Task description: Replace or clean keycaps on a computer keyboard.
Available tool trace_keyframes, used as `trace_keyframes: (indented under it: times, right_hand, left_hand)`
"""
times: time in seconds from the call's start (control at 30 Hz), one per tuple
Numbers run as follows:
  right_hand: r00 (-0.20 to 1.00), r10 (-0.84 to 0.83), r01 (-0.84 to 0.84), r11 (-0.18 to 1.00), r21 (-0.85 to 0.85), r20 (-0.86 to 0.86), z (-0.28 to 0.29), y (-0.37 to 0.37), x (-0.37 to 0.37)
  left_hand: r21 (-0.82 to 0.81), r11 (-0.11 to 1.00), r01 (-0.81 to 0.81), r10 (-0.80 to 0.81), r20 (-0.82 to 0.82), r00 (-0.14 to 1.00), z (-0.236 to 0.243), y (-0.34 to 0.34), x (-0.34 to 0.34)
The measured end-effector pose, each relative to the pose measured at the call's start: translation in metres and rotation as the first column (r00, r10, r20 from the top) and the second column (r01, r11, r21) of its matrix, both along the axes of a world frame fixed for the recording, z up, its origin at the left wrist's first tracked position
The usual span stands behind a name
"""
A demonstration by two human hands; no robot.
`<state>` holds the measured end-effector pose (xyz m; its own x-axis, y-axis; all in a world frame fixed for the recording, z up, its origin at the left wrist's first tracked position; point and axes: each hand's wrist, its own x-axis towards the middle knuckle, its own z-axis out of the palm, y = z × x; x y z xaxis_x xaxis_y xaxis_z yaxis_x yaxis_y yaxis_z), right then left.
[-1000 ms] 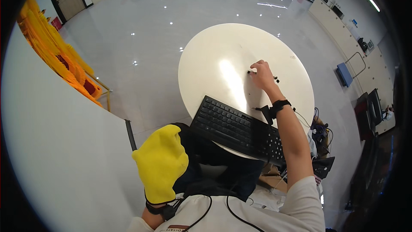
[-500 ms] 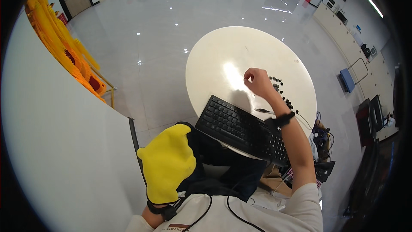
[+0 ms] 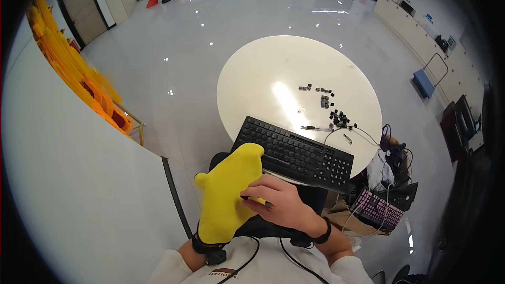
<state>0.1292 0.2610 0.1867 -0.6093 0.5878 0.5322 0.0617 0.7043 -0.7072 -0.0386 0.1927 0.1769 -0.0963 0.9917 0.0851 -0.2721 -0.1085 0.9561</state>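
Note:
A yellow cloth mitt (image 3: 223, 200) covers my left hand (image 3: 234, 179), so its fingers do not show. Close against the mitt, my right hand (image 3: 279, 202) pinches a small black keycap (image 3: 244, 197) between thumb and fingers. Beyond both hands lies a black keyboard (image 3: 294, 150), tilted along the near edge of the round table (image 3: 252, 73). At its right end the number-pad area has bare key stems. Several loose black keycaps (image 3: 340, 119) are scattered to the right on the tabletop, some standing in short rows.
A pen-like tool (image 3: 310, 128) and a small metal piece (image 3: 347, 138) lie beyond the keyboard, near a thin cable. Down to the right, a pink-keyed keyboard (image 3: 376, 208) rests on a cardboard box (image 3: 339, 215). A white panel (image 3: 94, 179) rises at my left.
My right hand has come back from the far tabletop to the mitt, now with a keycap in its fingers. The mitted left hand has moved right and slightly up, overlapping the keyboard's near corner.

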Motion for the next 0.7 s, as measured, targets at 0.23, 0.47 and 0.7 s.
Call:
trace_keyframes:
  times: [0.23,0.47,0.7]
  right_hand:
    - [0.989,-0.147,0.146,0.967,-0.21,0.011,-0.019,-0.029,0.01]
    - [0.976,-0.213,0.21,0.976,-0.052,-0.055,-0.029,-0.032,0.01]
    - [0.986,-0.158,0.164,0.976,0.143,-0.054,-0.028,-0.024,0.004]
  left_hand:
    - [-0.11,0.978,0.175,-0.105,0.463,0.88,-0.011,0.0,0.007]
    - [-0.124,0.98,0.157,-0.098,0.386,0.917,-0.021,0.0,0.006]
    - [-0.138,0.979,0.148,-0.092,0.347,0.933,-0.025,0.001,0.002]
